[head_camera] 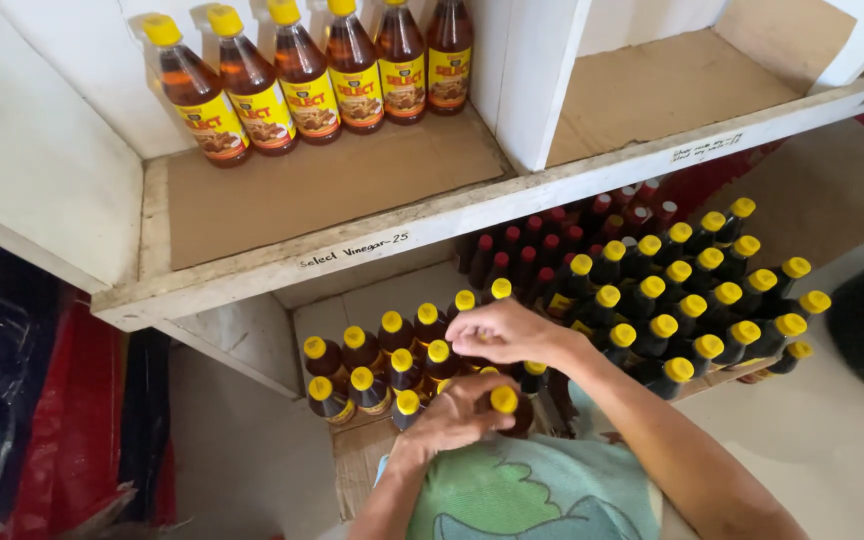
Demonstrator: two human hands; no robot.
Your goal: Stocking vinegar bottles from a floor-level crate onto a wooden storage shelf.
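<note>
My left hand (pixel 455 412) is closed around the neck of a dark bottle with a yellow cap (pixel 505 400), low in the head view near my knees. My right hand (pixel 505 331) reaches over a cluster of yellow-capped brown bottles (pixel 392 362) on the floor-level shelf, fingers curled on the caps; what it grips is hidden. A row of amber bottles with yellow caps and yellow labels (pixel 304 75) stands at the back of the white wooden shelf (pixel 282 262) above.
A large group of dark yellow-capped bottles (pixel 697 300) and red-capped ones (pixel 552 240) fills the lower right. Brown cardboard (pixel 322 185) lines the shelf. A white divider (pixel 527 70) separates a second compartment. Red and black bags (pixel 62 420) lie at the left.
</note>
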